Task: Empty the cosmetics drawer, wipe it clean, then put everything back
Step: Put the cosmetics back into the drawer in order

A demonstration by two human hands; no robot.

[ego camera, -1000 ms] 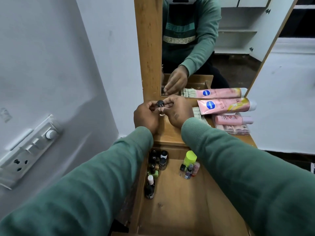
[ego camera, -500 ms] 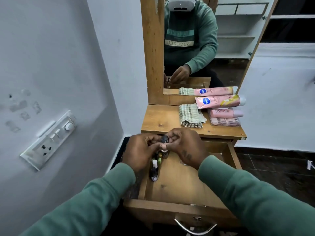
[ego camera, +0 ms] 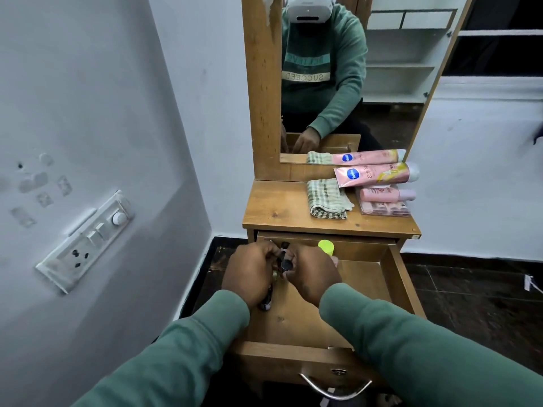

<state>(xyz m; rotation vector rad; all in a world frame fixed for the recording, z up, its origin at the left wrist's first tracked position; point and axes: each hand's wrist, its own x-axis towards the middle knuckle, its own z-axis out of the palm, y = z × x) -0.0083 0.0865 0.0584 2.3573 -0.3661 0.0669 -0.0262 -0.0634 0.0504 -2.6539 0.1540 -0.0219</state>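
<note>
A: Left to right, we note a pale wall with a switch plate (ego camera: 88, 239), then the wooden dresser top (ego camera: 279, 207) under a mirror (ego camera: 352, 83), carrying a checked cloth (ego camera: 326, 198) and pink tubes (ego camera: 374, 174). Dark floor at right.

B: And the drawer (ego camera: 364, 289)?

A: Pulled open below the top. Our left hand (ego camera: 249, 271) and right hand (ego camera: 311, 277) sit close together inside it, fingers pinching a small dark-capped bottle (ego camera: 285, 261) at the left wall. A lime-capped bottle (ego camera: 325, 247) stands behind.

B: Which step?

A: We judge putting back, placing bottles along the left wall. Next, we'd set this one upright without toppling its neighbours, then fetch the tubes.
</note>
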